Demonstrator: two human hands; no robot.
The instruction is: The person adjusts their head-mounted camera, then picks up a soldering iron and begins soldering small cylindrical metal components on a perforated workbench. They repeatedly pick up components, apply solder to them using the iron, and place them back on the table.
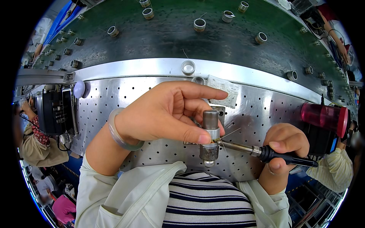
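My left hand [167, 110] closes round an upright metal cylinder [210, 120], with the thumb on its silver ring and the index finger stretched out past it. Below that ring is a scuffed silver lower part with a rounded end. In my right hand [287, 142] is a soldering iron [270, 154] with a black handle. Its metal shaft points left, and the tip meets the side of the cylinder beside my thumb. Thin wires stick out at that spot. Whether the tip touches the wires or the metal is too small to tell.
A perforated metal bench [251, 117] lies beneath my hands. Beyond its rail, a green conveyor belt [167, 41] carries several metal rings with thin wires. One silver ring [188, 67] stands on the rail, near a grey pad [226, 91]. A pink cylindrical container [323, 118] is at right; people sit on both sides.
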